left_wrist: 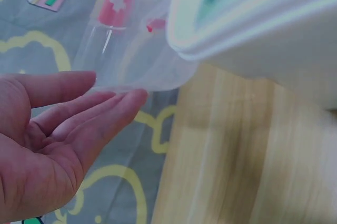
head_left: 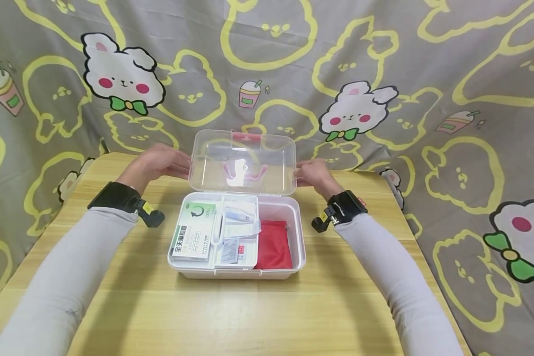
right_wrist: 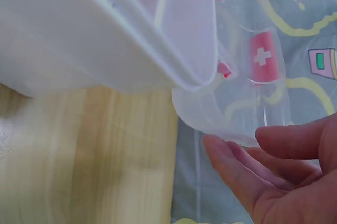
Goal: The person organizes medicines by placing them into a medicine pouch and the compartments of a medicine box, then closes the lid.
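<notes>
A white first-aid box stands on the table, its transparent lid raised at the back. The lid has a red label with a white cross and a pink handle. My left hand is at the lid's left side, fingers extended and fingertips at its edge. At the opposite side, my right hand reaches the lid's edge with extended fingers and thumb. Inside the box are a green-and-white medicine carton, small packets in a white tray, and a red pouch.
The wooden table extends around the box. A grey patterned cloth hangs close behind the lid and along the right side. Both wrists wear black camera straps.
</notes>
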Motion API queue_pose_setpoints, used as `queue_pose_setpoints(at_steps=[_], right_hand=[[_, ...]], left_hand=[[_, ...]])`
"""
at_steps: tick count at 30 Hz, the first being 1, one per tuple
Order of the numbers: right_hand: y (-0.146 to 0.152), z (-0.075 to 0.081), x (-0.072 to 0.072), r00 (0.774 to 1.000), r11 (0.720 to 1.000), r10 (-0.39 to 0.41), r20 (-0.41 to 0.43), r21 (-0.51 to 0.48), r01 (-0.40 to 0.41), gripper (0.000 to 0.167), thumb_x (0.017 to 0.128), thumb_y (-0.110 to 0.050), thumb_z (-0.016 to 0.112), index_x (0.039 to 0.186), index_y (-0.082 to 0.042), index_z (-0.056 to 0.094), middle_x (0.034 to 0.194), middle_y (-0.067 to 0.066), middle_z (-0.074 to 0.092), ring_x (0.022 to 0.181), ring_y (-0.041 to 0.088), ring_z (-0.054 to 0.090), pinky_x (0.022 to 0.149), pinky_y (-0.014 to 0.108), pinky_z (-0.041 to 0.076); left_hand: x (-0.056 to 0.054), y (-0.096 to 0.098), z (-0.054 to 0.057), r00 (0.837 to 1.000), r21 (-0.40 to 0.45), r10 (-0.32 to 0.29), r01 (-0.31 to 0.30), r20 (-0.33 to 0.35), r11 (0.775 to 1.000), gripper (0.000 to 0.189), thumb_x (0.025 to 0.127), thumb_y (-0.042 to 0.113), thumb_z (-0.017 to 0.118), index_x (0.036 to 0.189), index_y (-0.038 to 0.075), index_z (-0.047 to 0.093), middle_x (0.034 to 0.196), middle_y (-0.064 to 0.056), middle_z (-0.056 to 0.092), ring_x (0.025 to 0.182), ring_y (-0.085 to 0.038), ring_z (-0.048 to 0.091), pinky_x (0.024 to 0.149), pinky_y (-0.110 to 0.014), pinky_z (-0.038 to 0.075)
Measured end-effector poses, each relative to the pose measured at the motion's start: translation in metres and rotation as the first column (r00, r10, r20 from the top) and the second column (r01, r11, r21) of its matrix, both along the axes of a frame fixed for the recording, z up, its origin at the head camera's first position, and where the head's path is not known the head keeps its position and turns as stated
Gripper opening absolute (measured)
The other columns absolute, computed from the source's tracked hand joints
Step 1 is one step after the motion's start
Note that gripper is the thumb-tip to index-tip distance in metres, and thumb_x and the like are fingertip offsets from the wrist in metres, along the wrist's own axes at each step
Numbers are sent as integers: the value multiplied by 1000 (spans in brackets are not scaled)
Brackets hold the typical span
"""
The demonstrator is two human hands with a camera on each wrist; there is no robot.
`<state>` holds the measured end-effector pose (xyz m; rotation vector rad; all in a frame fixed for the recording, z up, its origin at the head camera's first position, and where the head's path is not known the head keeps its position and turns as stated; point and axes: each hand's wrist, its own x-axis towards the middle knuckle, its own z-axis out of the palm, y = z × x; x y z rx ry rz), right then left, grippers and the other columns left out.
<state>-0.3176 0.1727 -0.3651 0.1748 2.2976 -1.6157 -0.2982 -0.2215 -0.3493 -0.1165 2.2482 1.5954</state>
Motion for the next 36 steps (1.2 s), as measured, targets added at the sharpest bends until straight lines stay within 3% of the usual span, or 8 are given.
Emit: queue_pose_setpoints(at_steps=[4, 9, 13, 22, 30, 36], right_hand=[[-1, 5, 2, 998, 999, -47, -38, -12, 47, 47, 94, 3, 57, 140, 5, 55, 139, 23, 60, 111, 38, 70, 86, 35, 59], [-5, 13, 4, 989, 991, -119, -91, -79, 112, 42, 94, -3, 60, 135, 4, 61, 131, 24, 65, 109, 38, 71, 89, 36, 59], [-6, 21, 5, 980, 980, -165, -107, -132, 150, 38, 100, -17, 60, 133, 3, 63, 126, 25, 68, 111, 35, 70, 93, 38, 57], [-7, 37, 6, 960, 957, -234, -151, -211, 200, 57, 106, -47, 44, 138, -2, 59, 136, 21, 63, 121, 29, 67, 102, 38, 53], [-5, 47, 12, 947, 912, -304, -101, -317, 259, 71, 103, -60, 42, 132, 2, 59, 134, 19, 64, 120, 27, 65, 105, 35, 51], [-6, 48, 15, 932, 878, -346, -106, -388, 281, 59, 102, -56, 47, 112, 0, 60, 116, 18, 65, 113, 31, 65, 105, 38, 50]], left_hand=[[1, 0, 9, 1000, 14, -2, 2, -21, 1000, 43, 101, 13, 59, 134, -15, 54, 115, -25, 72, 97, -30, 76, 92, -45, 57], [1, 1, 20, 999, 58, 7, -5, -32, 998, 47, 106, 22, 51, 139, -13, 51, 120, -24, 71, 100, -28, 75, 93, -43, 57], [0, 3, 27, 999, 89, 33, -30, -28, 996, 52, 108, 30, 46, 140, -11, 50, 116, -19, 73, 100, -26, 74, 94, -41, 57], [1, 11, 43, 993, 199, 114, -109, -14, 974, 53, 106, 41, 45, 127, -7, 55, 96, -7, 76, 96, -21, 74, 99, -43, 53], [5, 11, 54, 997, 239, 75, -67, -25, 969, 56, 100, 48, 53, 121, -4, 62, 97, -7, 78, 96, -23, 76, 94, -42, 56], [7, 6, 51, 999, 377, 39, -26, -27, 926, 33, 99, 35, 61, 102, 5, 75, 101, -10, 78, 99, -23, 75, 96, -42, 55]])
